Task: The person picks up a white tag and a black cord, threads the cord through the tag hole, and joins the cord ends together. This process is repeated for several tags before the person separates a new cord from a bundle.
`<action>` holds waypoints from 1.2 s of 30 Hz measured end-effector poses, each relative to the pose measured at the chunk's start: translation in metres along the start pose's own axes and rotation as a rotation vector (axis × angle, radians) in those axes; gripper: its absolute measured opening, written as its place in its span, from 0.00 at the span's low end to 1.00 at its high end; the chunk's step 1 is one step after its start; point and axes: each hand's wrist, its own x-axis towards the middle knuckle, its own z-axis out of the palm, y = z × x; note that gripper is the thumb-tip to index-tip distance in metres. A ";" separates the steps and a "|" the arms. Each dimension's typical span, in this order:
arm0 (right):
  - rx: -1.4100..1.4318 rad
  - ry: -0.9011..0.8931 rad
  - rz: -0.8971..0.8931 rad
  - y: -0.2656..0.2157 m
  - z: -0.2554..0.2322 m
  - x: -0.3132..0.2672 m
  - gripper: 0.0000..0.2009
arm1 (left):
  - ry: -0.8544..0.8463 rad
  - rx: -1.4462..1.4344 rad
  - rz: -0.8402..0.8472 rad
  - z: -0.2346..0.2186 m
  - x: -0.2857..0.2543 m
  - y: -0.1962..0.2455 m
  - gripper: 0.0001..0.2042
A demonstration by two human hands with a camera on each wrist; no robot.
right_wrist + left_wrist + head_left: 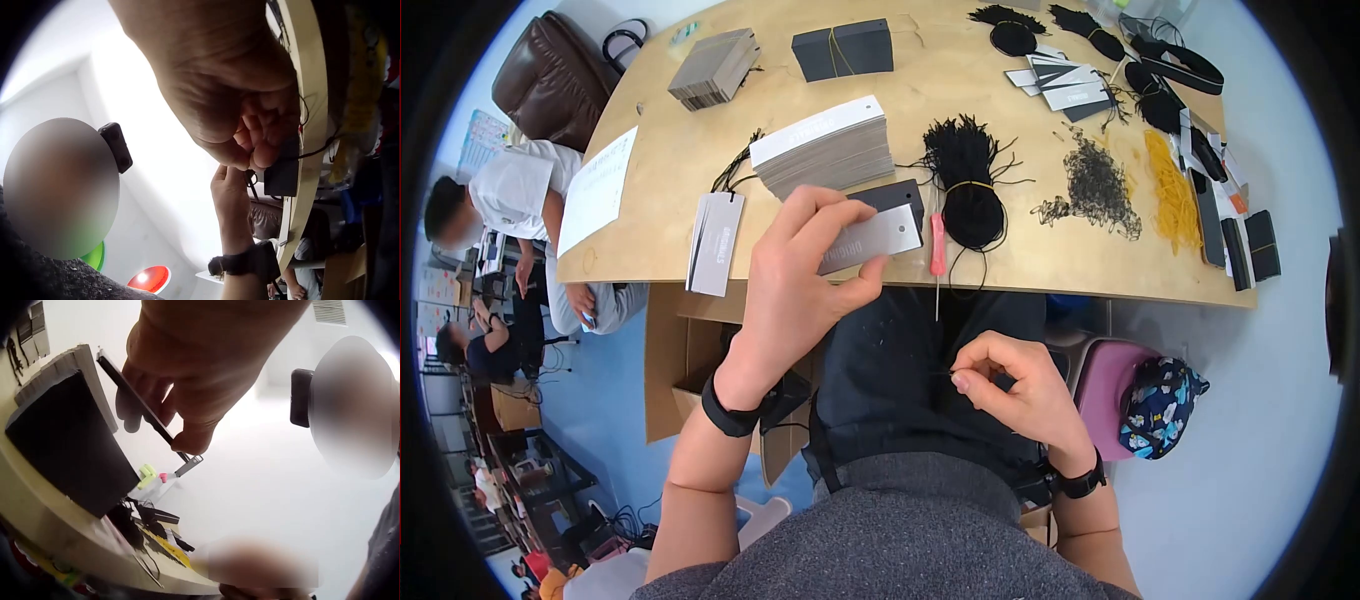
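Note:
My left hand [785, 270] grips a grey hang tag [888, 234] by its edges, with printed lettering and a hole near its right end. The left wrist view shows the tag [140, 407] nearly edge-on between thumb and fingers. Over my lap, the thumb and fingers of my right hand [1015, 385] pinch a thin black cord [320, 152]. Behind the held tag lie a dark tag [908, 192] and a tall stack of tags [830, 155]. Next to them rest a pink-handled tool [938, 248] with a thin metal shaft and a tied bundle of black cords [970, 190].
Corded tags [717, 245] lie at the table's front left. Safety pins [1095, 185] and yellow rubber bands [1170, 195] are heaped at the right. Further stacks, one grey [715, 68] and one black [840, 50], stand behind. A cardboard box [670, 370] is below the table [800, 272].

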 end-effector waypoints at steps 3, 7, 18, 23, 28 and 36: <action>0.003 -0.005 0.025 0.002 0.000 -0.001 0.04 | -0.073 -0.147 -0.112 -0.004 -0.006 0.000 0.16; 0.009 -0.004 0.004 0.002 0.003 0.001 0.04 | -0.091 -0.185 -0.191 -0.014 0.006 -0.003 0.15; 0.000 0.006 -0.025 0.005 0.003 0.000 0.04 | -0.232 0.041 -0.096 0.001 0.043 -0.023 0.12; -0.005 -0.001 -0.004 0.006 0.001 0.001 0.04 | -0.135 0.058 -0.022 -0.005 0.043 -0.017 0.15; 0.013 0.045 0.022 0.006 -0.003 -0.003 0.04 | -0.132 -0.004 0.028 -0.010 0.007 0.012 0.18; 0.096 0.114 0.077 0.014 -0.014 -0.010 0.02 | -0.175 -0.270 -0.161 0.050 -0.075 0.000 0.17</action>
